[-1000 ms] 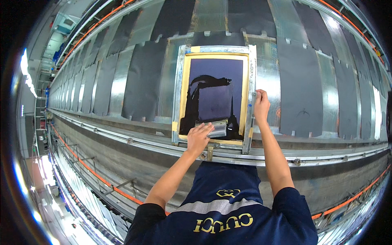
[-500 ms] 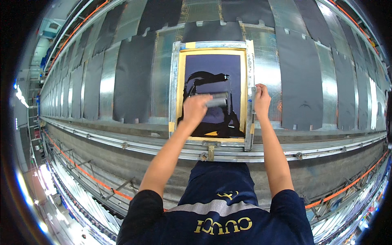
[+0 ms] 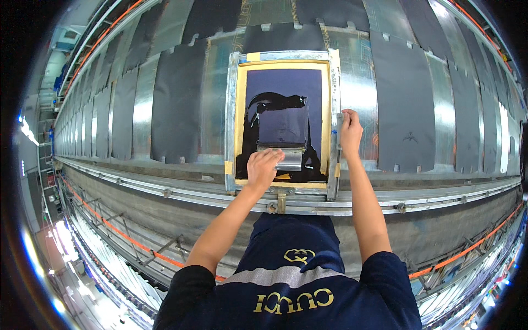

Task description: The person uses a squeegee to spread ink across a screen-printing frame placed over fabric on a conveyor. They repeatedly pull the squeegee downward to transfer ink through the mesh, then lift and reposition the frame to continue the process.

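Observation:
A screen printing frame (image 3: 333, 93) with a metal rim and yellow tape inside lies across the long table in front of me. My left hand (image 3: 264, 165) is closed on a wide metal squeegee (image 3: 290, 159), its edge on the mesh near the frame's near end. Black ink (image 3: 250, 137) lies on the dark mesh (image 3: 286, 82) in a rough ring, with a wiped patch beyond the squeegee. My right hand (image 3: 352, 132) is closed on a metal bar (image 3: 339, 131) at the frame's right side. How its fingers sit round the bar is partly hidden.
Dark fabric panels (image 3: 404, 104) lie in rows on the shiny table (image 3: 352, 82), left and right of the frame and behind it. A metal rail (image 3: 374, 207) with bolts runs along the table's near edge, under a small bracket (image 3: 281, 203) on the frame. Orange rails (image 3: 440, 267) run further out.
My left hand has pulled the squeegee toward me, from mid-mesh to the frame's near end, leaving a wiped patch. My right hand stays on the bar.

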`<state>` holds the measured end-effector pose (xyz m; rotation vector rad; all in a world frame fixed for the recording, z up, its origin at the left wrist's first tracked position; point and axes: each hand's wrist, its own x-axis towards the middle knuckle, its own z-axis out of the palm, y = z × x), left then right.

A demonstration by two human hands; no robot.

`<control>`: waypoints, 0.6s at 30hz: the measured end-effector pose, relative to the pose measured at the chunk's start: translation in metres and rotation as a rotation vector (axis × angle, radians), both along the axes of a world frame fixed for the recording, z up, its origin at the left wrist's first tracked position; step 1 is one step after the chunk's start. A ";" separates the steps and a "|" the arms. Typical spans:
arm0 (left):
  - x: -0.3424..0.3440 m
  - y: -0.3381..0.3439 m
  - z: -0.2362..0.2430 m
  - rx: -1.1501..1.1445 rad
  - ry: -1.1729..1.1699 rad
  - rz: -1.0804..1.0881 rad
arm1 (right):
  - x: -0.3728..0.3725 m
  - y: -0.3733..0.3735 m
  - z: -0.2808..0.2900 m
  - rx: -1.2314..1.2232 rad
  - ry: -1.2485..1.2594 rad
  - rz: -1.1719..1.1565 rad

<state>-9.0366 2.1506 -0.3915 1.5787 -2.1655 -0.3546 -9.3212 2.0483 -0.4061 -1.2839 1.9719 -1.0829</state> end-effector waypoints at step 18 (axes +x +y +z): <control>-0.005 -0.012 0.004 -0.001 -0.126 -0.031 | -0.002 0.000 0.000 0.004 -0.003 -0.002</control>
